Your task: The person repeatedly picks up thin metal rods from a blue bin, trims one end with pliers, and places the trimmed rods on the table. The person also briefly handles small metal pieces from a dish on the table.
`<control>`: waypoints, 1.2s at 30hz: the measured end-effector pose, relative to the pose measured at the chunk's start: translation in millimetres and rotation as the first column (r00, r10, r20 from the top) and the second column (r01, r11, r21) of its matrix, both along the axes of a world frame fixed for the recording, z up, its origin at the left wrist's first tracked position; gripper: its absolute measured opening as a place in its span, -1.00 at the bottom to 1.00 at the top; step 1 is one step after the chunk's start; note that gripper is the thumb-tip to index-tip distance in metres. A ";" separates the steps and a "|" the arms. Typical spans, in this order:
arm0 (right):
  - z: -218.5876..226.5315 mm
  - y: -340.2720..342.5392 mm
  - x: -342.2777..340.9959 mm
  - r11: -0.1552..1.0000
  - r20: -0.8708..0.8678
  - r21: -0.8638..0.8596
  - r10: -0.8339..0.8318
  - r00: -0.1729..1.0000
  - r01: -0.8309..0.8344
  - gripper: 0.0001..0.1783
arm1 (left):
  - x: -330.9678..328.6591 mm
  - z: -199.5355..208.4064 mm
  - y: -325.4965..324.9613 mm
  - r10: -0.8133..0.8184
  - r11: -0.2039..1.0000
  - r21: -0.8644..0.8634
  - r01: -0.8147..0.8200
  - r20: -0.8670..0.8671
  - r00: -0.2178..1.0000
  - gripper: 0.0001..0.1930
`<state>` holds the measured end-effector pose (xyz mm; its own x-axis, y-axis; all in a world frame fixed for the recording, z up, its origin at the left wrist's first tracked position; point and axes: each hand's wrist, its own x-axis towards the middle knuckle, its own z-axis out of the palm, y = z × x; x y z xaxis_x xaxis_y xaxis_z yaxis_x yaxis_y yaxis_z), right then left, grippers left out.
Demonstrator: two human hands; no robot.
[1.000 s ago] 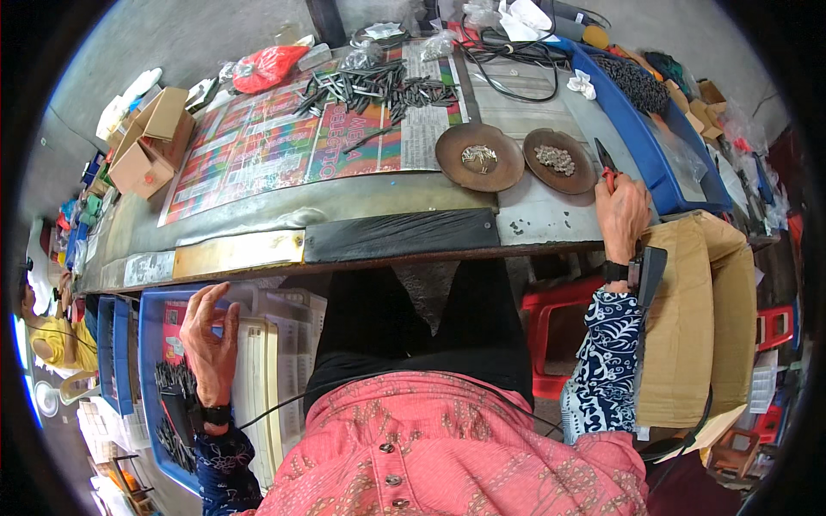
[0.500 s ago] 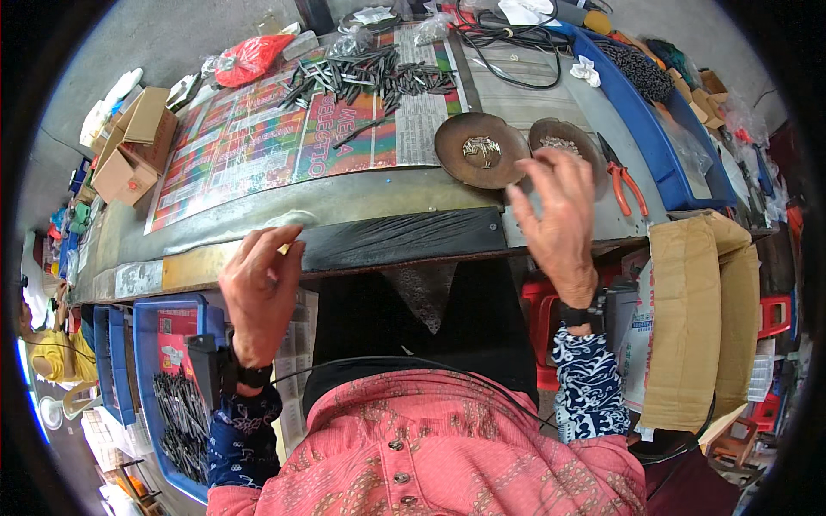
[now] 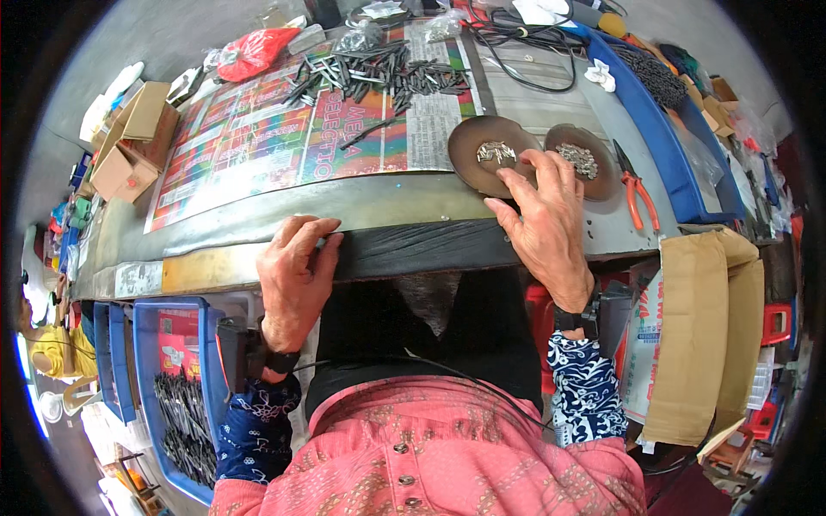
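Observation:
My right hand [image 3: 546, 224] reaches over the right edge of a round brown dish [image 3: 467, 142], its fingers bent but apart and the thumb spread. Inside this dish lie small silvery metal pins [image 3: 495, 153]. Just right of it, partly behind my fingers, a second brown dish [image 3: 607, 181] holds small grey metal pieces [image 3: 579, 161]. At the table's front edge, my left hand [image 3: 297, 279] is by a black padded strip [image 3: 413, 247]. Its fingers are curled, with thumb and index tips close together; whatever is between them, if anything, I cannot make out.
Black slender pieces [image 3: 379, 73] lie heaped on a colourful printed sheet [image 3: 258, 155]. Red-handled pliers [image 3: 638, 202] lie right of the dishes, beside a long blue tray [image 3: 662, 138]. A blue bin [image 3: 211, 318] stands lower left, an open cardboard box [image 3: 688, 335] lower right.
My right hand has come down and leftward over the edge of the left dish. My left hand has shifted right along the table edge, its thumb and index tips drawing closer.

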<state>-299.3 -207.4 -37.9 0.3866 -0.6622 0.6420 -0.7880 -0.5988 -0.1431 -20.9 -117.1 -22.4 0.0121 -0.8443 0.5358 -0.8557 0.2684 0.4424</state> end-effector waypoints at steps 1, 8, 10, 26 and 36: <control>0.5 -0.3 0.2 1.000 -0.005 0.008 0.007 1.000 -0.007 -0.56 | -0.3 0.1 -0.8 -0.004 1.000 0.004 0.004 -0.007 1.000 -0.85; 6.2 -4.2 0.5 0.998 -0.061 0.055 0.027 0.998 -0.024 -0.57 | 4.7 11.5 -16.8 -0.051 0.998 0.046 0.049 0.050 0.997 -0.86; 8.2 -6.0 -0.1 0.998 -0.081 0.060 0.036 0.996 -0.031 -0.58 | 6.6 14.9 -25.8 -0.081 0.996 0.030 0.080 0.061 0.995 -0.87; 22.3 -10.3 -2.1 0.976 -0.002 0.147 0.160 0.987 -0.158 -0.75 | 12.1 13.1 -135.8 -0.071 0.997 0.029 0.065 0.364 0.929 -0.86; 21.9 -17.9 -6.0 0.912 0.221 0.282 0.241 0.945 -0.298 -0.84 | 6.0 -8.9 -162.3 -0.087 0.996 0.030 0.082 0.370 0.925 -0.94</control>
